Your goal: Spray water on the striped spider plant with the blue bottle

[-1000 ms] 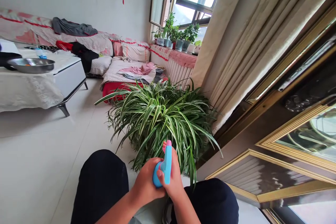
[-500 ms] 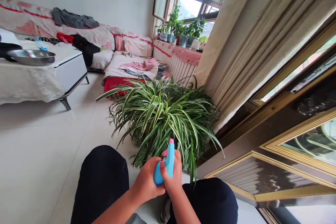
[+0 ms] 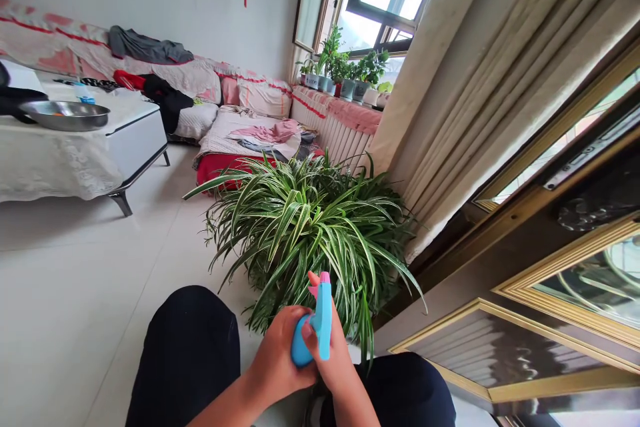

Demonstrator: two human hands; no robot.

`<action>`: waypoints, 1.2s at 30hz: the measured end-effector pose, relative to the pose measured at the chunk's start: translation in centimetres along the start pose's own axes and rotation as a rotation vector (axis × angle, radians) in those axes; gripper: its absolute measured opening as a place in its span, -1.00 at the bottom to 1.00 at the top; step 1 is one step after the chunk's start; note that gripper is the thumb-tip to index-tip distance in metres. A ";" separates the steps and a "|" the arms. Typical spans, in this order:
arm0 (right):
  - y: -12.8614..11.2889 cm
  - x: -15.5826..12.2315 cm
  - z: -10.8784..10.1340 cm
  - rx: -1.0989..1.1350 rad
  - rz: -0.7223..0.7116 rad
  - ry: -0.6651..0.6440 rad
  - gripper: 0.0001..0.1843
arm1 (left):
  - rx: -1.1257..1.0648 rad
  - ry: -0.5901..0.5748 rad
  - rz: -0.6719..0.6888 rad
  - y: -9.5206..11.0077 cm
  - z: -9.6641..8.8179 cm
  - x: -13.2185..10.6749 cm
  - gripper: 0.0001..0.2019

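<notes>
A light-blue spray bottle (image 3: 324, 320) with a pink nozzle and pink trigger is held between both hands, low in the middle of the view. My left hand (image 3: 280, 347) wraps around the bottle's rounded body from the left. On the right, my right hand (image 3: 334, 347) grips the sprayer head, its thumb on the near side; a finger shows beside the pink trigger. Straight in front of the nozzle spreads a big spider plant (image 3: 310, 227) with long green-and-cream striped leaves. Its foliage hides whatever container it grows in.
My knees (image 3: 190, 353) frame the hands. At left stands a lace-covered table (image 3: 60, 160) with a metal bowl (image 3: 67, 115). A sofa (image 3: 205, 83) with clothes lies behind. Curtains (image 3: 480, 80) and a gold-trimmed door (image 3: 450, 320) border the plant's right; potted plants (image 3: 345, 73) line the windowsill.
The camera view has tipped slightly upward. Around the sprayer head, a right-hand finger now extends by the pink trigger, which shows more clearly. Both hands keep hold of the spray bottle.
</notes>
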State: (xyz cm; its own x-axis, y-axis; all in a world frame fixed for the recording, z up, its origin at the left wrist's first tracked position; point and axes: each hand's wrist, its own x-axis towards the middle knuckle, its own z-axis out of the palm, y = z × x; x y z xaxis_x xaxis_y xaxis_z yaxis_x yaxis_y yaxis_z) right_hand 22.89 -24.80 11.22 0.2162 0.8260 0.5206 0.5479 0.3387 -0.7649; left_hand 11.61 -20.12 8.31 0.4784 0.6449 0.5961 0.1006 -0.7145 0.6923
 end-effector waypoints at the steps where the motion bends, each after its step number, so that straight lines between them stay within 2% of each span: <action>1: 0.0 -0.2 0.2 0.001 0.019 0.047 -0.35 | -0.012 -0.032 -0.006 0.1 0.0 0.1 -0.47; 4: 0.3 -1.0 0.5 -0.068 0.065 0.272 -0.42 | -0.075 -0.166 -0.027 0.4 0.1 0.7 -0.50; 6: 0.5 -1.4 0.1 -0.156 0.075 0.375 -0.45 | -0.103 -0.246 -0.019 0.8 0.5 1.2 -0.50; 9: 0.4 -1.7 -1.3 -0.261 0.107 0.423 -0.57 | -0.123 -0.325 0.002 1.2 1.4 2.0 -0.50; 14: 0.6 -1.8 -2.5 -0.263 0.166 0.518 -0.67 | -0.143 -0.382 0.001 1.4 3.0 2.7 -0.59; 20: 2.1 -2.1 -2.5 -0.380 0.101 0.548 -0.71 | -0.142 -0.379 0.046 1.4 3.4 2.9 -0.57; 25: 1.6 -2.2 -3.2 -0.379 0.094 0.491 -0.55 | -0.183 -0.399 0.042 1.7 3.6 2.8 -0.55; 29: 1.1 -3.8 -4.5 -0.306 0.123 0.562 -0.45 | -0.265 -0.528 0.072 2.6 4.7 3.2 -0.48; 32: 0.6 -5.1 -6.1 -0.313 0.196 0.619 -0.46 | -0.300 -0.637 0.125 3.4 6.3 3.7 -0.44; 36: -0.2 -5.7 -8.2 -0.381 0.230 0.613 -0.53 | -0.337 -0.675 0.127 4.4 8.1 3.8 -0.48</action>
State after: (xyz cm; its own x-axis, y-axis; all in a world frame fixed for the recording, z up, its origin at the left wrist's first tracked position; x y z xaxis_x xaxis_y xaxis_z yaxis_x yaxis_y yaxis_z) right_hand 28.22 -33.26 11.51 0.7085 0.4211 0.5663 0.6520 -0.0835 -0.7536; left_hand 20.97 -23.03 10.37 0.9085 0.1805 0.3768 -0.2108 -0.5807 0.7864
